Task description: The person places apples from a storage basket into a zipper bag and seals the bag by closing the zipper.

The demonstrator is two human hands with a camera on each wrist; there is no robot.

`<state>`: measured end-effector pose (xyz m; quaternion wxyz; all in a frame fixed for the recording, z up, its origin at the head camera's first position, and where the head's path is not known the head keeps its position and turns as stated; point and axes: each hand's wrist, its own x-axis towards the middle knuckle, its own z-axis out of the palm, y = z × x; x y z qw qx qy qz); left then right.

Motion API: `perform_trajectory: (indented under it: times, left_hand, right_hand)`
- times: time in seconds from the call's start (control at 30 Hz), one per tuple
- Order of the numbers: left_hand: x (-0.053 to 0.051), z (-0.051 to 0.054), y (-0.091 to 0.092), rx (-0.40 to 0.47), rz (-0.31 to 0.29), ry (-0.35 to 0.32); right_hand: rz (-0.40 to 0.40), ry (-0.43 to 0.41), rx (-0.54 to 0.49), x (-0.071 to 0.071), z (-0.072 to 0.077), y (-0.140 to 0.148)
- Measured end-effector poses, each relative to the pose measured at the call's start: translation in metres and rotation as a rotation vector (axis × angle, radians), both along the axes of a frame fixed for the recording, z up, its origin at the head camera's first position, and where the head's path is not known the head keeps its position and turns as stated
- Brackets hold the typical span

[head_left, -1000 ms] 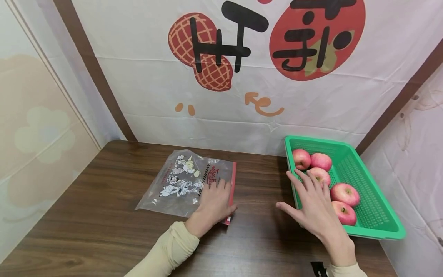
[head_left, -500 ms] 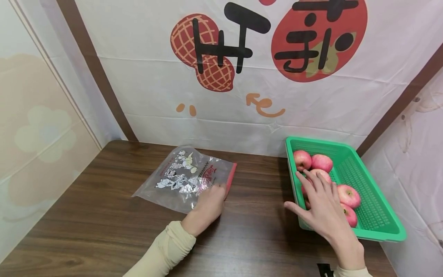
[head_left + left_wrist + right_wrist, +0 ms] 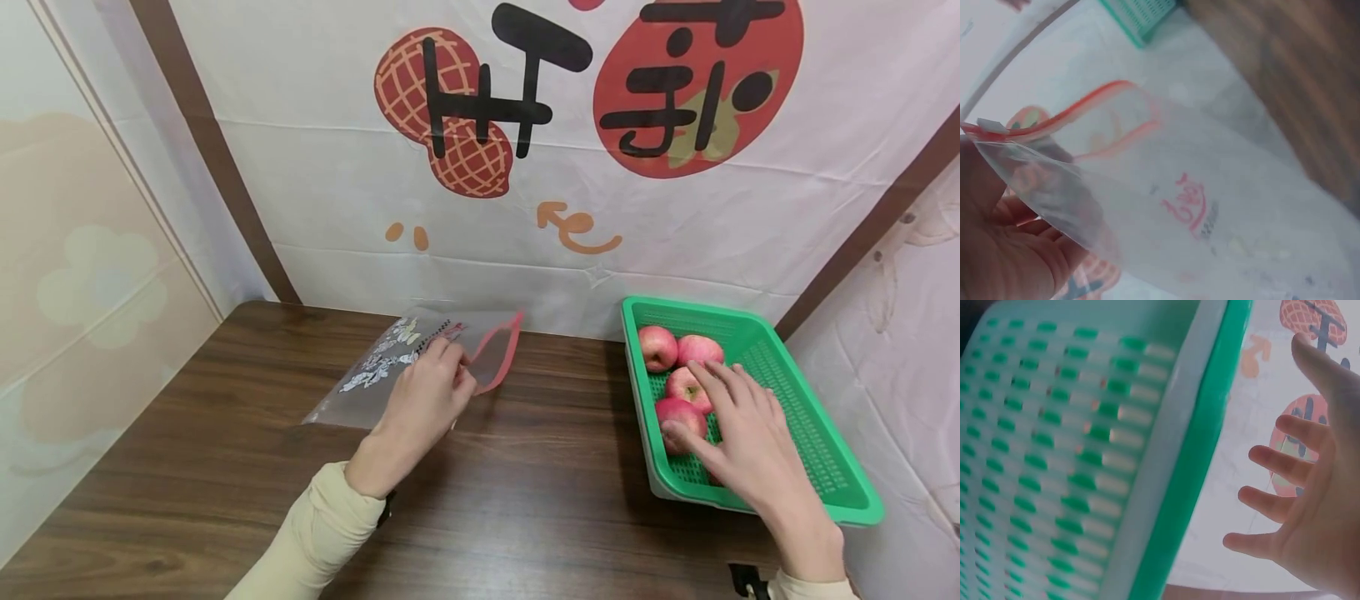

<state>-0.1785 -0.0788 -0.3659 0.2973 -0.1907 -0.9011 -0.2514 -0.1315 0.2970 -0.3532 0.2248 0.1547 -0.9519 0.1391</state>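
My left hand [image 3: 422, 400] pinches one corner of a clear zip bag [image 3: 1222, 181] and lifts its mouth off the table. The bag's red edge [image 3: 512, 348] gapes apart, with a whitish slider [image 3: 991, 126] by my fingers in the left wrist view. Cartoon figures are printed on the bag; nothing is seen inside it. Fingers spread, my right hand [image 3: 757, 454] hovers over a green basket [image 3: 851, 467] and holds nothing. Several red apples [image 3: 681, 425] lie in the basket, some partly hidden by that hand.
The basket stands at the right of the brown wooden table [image 3: 525, 483]. Behind the table hangs a white printed cloth [image 3: 337, 200], and a pale panel [image 3: 82, 333] rises at the left.
My left hand has gone from resting on the flat bag to gripping its edge, raising and parting the mouth. The right hand has moved rightward over the basket, fingers still spread.
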Motion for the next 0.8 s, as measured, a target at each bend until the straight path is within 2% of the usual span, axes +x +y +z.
perform_trajectory:
  times: [0.13, 0.37, 0.43, 0.63, 0.8]
  left_hand:
    - [0.0, 0.016, -0.005, 0.066, -0.032, 0.06]
    - [0.0, 0.036, -0.008, 0.175, -0.11, 0.068]
    - [-0.001, 0.039, -0.008, 0.187, -0.127, 0.077]
    - [0.0, 0.052, -0.008, 0.212, -0.157, 0.108]
    - [0.002, 0.056, -0.008, 0.223, -0.18, 0.087]
  right_hand:
    - [-0.002, -0.01, 0.009, -0.003, 0.002, 0.011]
    - [-0.005, -0.076, 0.056, -0.01, 0.004, 0.027]
    - [-0.014, -0.125, 0.087, -0.012, 0.004, 0.031]
    - [-0.042, -0.367, 0.173, -0.022, -0.001, 0.038]
    - [0.011, -0.468, 0.221, -0.03, -0.01, 0.037]
